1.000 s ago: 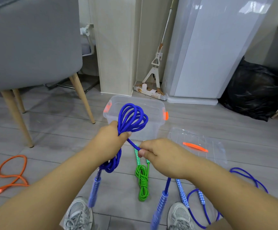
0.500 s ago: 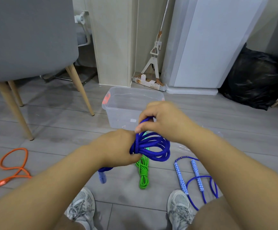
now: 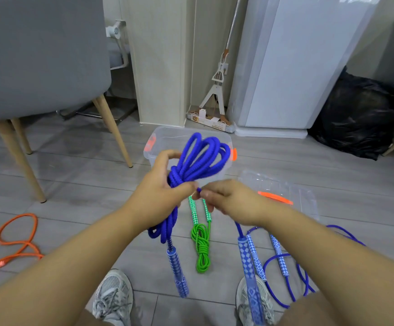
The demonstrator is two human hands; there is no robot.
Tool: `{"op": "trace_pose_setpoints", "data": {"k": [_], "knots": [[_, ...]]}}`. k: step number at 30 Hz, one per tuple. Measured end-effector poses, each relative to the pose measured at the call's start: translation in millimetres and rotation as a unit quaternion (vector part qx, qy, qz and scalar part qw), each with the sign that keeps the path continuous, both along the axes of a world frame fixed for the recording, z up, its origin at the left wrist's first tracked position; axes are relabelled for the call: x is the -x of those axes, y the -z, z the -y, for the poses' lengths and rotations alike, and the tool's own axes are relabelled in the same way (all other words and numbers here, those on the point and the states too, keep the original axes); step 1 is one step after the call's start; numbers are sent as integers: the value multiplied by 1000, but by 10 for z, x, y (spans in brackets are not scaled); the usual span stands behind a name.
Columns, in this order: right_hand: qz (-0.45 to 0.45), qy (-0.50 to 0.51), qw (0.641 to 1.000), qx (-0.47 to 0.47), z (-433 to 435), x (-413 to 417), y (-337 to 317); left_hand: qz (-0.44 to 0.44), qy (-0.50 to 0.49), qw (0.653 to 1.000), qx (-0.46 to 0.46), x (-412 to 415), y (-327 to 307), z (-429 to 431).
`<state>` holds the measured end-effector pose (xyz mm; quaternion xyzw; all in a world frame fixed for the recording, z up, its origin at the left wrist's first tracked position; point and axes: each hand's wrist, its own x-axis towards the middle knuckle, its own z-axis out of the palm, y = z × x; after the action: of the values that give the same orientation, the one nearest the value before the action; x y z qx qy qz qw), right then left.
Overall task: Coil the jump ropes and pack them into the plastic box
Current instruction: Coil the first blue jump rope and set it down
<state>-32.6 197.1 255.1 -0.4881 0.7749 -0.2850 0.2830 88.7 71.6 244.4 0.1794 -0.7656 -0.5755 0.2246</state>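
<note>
My left hand (image 3: 160,191) grips a bundle of blue jump rope (image 3: 198,158) by its middle, loops fanning upward and more loops hanging below. One patterned blue handle (image 3: 177,271) dangles under that hand. My right hand (image 3: 226,201) pinches the rope's free strand close beside the left thumb; the second handle (image 3: 247,267) hangs below my right wrist. The clear plastic box (image 3: 158,137) with orange latches stands open on the floor just behind the bundle. A coiled green jump rope (image 3: 200,250) lies on the floor between my feet.
The clear lid (image 3: 302,196) with an orange latch lies right of the box. Another blue jump rope (image 3: 278,262) sprawls at the lower right, an orange rope (image 3: 17,236) at the left. A grey chair (image 3: 38,55), a mop (image 3: 217,85) and a black bag (image 3: 360,116) stand behind.
My right hand came down from the top of the bundle and now pinches the strand beside my left thumb. The bundle turned upright, and both handles hang into view again.
</note>
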Motion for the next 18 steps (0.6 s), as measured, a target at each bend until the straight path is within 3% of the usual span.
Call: {"op": "trace_pose_setpoints", "data": {"k": [5, 10, 15, 18], "knots": [[-109, -40, 993, -28, -15, -202, -19, 57, -90, 985, 134, -1, -11, 73], [-150, -55, 986, -51, -69, -254, -164, 120, -111, 974, 159, 17, 17, 123], [-248, -109, 962, -42, -94, -282, -145, 245, -71, 942, 220, -9, 99, 200], [-256, -99, 961, 34, -55, -206, -199, 276, -22, 934, 228, -44, 74, 203]]}}
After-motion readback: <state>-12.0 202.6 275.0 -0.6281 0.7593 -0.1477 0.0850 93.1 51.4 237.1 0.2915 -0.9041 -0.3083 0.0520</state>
